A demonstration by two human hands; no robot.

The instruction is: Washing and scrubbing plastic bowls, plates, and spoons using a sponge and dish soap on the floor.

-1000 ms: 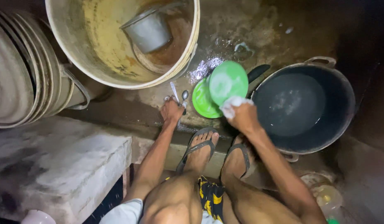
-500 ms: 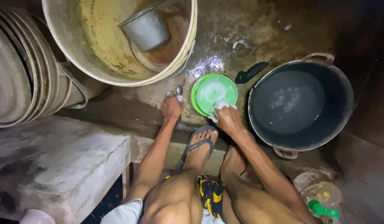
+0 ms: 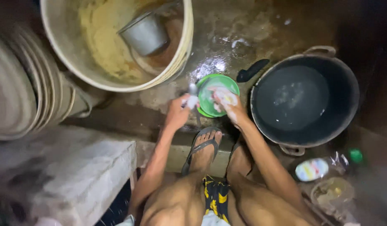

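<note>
**Two hands working over green plates on a wet floor**

Two bare hands are meeting above a small stack of round, glossy green plates [image 3: 220, 83] that is sitting on the wet, stained concrete floor [image 3: 252, 29] between a big bucket and a dark pot. The right hand [image 3: 227, 104] is curling closed around a pale, sudsy cloth [image 3: 227, 97] and pressing it onto the top plate. The left hand [image 3: 176, 113] is gripping a slim metal spoon [image 3: 192, 93] just beside the plates' left rim; motion blur is smearing the spoon, so its shape is hard to make out.

The cream plastic bucket [image 3: 76, 62], rough with yellow-brown staining inside, is holding a dented grey metal cup [image 3: 144, 34] lying tilted against its wall; the bucket's top is running out of view. The wide, dark metal pot [image 3: 304, 98] with loop handles is holding shallow water with a few flecks of foam. A flat black object [image 3: 252, 70] is lying between plates and pot, too dark to identify. Ribbed pale basins [image 3: 22, 83] are standing stacked on edge at left, blurred and partly cut off.
</note>
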